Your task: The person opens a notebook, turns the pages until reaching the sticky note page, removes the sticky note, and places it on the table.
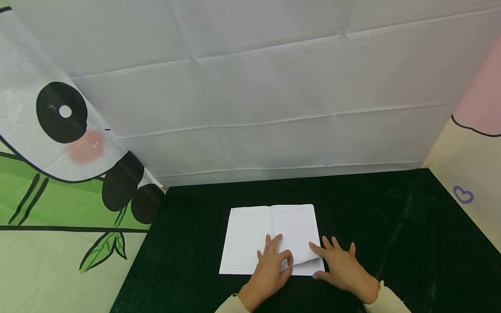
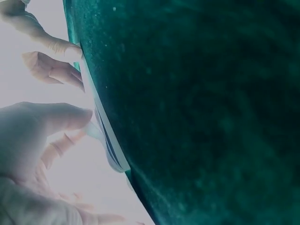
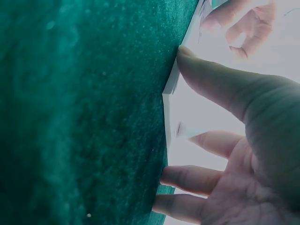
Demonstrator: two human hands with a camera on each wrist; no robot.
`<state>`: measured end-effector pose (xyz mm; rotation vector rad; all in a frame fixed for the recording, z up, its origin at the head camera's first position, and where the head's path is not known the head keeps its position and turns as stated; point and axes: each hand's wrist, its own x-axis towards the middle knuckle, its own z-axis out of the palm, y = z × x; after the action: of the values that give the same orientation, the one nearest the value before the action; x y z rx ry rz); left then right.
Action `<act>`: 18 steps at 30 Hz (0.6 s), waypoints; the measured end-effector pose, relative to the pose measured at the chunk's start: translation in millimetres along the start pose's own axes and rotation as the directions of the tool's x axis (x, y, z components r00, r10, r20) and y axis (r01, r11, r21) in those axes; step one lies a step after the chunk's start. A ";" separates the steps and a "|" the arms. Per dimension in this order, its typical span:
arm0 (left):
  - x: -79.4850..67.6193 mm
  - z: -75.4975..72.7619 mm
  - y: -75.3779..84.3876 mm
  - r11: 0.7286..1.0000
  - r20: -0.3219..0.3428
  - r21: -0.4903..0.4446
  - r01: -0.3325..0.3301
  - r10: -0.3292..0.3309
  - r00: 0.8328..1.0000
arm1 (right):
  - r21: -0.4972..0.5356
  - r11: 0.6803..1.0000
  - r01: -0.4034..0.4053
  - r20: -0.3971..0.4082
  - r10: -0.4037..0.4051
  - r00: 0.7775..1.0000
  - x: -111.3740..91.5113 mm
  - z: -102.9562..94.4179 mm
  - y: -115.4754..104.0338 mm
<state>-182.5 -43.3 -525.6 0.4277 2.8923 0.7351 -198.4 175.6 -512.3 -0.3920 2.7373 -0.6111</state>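
An open lined notebook point(image 1: 246, 239) lies on the dark green cloth, its lower edge toward me. My left hand point(image 1: 268, 269) is over the lower middle, thumb and index finger pinching the bottom edge of a right-hand page point(image 1: 295, 230). That page's lower edge is raised off the sheets beneath. My right hand point(image 1: 344, 267) is at the lower right corner with fingers spread. Its index fingertip touches the page's right edge, and its thumb point(image 3: 211, 77) rests against the notebook's near edge. In the left wrist view, the notebook's page edges point(image 2: 110, 140) curve apart below the left thumb.
The dark green cloth point(image 1: 188, 243) covers the table around the notebook. Behind it hangs a creased white sheet point(image 1: 250, 95). A cartoon-printed panel point(image 1: 78, 191) stands on the left, and a cream and pink one point(image 1: 469, 174) on the right.
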 end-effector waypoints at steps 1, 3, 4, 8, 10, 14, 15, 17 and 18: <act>0.3 -0.1 0.6 1.000 -0.006 0.005 0.001 0.000 1.000 | 0.003 1.000 0.001 -0.005 -0.001 1.000 0.0 0.1 0.2; 0.5 -0.8 1.3 1.000 -0.019 0.013 0.003 -0.003 1.000 | 0.005 1.000 0.005 -0.015 -0.005 1.000 0.3 0.6 0.9; -0.3 -1.0 1.4 1.000 -0.025 0.015 0.008 -0.007 1.000 | 0.005 1.000 0.006 -0.018 -0.006 1.000 0.2 1.2 1.1; -2.9 -1.6 0.0 1.000 -0.039 0.005 0.025 -0.025 0.999 | -0.005 1.000 -0.003 -0.025 0.002 1.000 0.8 3.5 2.8; -3.1 -1.7 -1.1 0.999 -0.048 -0.010 0.030 -0.031 0.998 | -0.012 1.000 -0.013 -0.025 0.013 1.000 1.3 3.8 3.7; -2.7 -1.9 -2.8 0.999 -0.080 -0.025 0.030 -0.032 0.996 | -0.032 0.999 -0.021 -0.026 0.020 0.999 2.5 3.5 4.7; -2.8 -1.8 -3.3 0.999 -0.088 -0.024 0.031 -0.033 0.996 | -0.035 0.999 -0.021 -0.024 0.020 1.000 2.5 3.4 4.7; -2.8 -1.5 -4.4 0.999 -0.102 -0.020 0.032 -0.034 0.994 | -0.041 0.999 -0.021 -0.021 0.020 1.000 2.8 3.3 4.7; -3.0 -1.6 -4.7 0.999 -0.106 -0.017 0.031 -0.033 0.994 | -0.043 0.999 -0.022 -0.019 0.021 1.000 2.8 3.3 4.8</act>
<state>-181.1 -48.9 -526.4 0.3496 2.9826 0.7983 -200.7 177.7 -517.9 -0.3680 2.7722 -0.5538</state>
